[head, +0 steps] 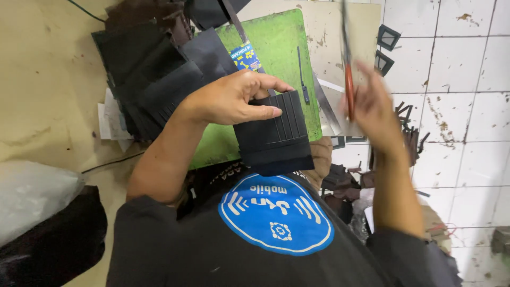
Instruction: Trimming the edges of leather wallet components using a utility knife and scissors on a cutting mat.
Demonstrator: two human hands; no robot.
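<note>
Step in hand: trimming or checking a sewn piece, as I judge it. The left hand (234, 101) holds up a black, flat, rectangular leather-like panel with stitched card-slot ridges (276, 133), while the right hand (372, 103) lifts a slim tool with a red handle and a thin metal blade (348, 64) beside it.

Where the panel is: in the air just over the near edge of the green cutting mat (276, 48), close to the person's chest, its ridged face turned up toward the camera.

Left grip: clenched on the panel's upper edge, thumb lying across the front, fingers curled behind. Firm pinch, no gap showing.

Right grip: wrapped around the red handle, blade pointing up and away. The hand is blurred, so the exact finger placement cannot be told; tool and panel are apart.

Next move calls for: in my judgement, steadying the panel flat and bringing the blade tip to an edge or stitch line without nicking the slots.

Around them: a fanned pile of black cut sheets (154, 74) lies on the counter (48, 79) to the left of the mat; dark offcuts (409, 138) are scattered on the white tiled floor (462, 64) to the right.
</note>
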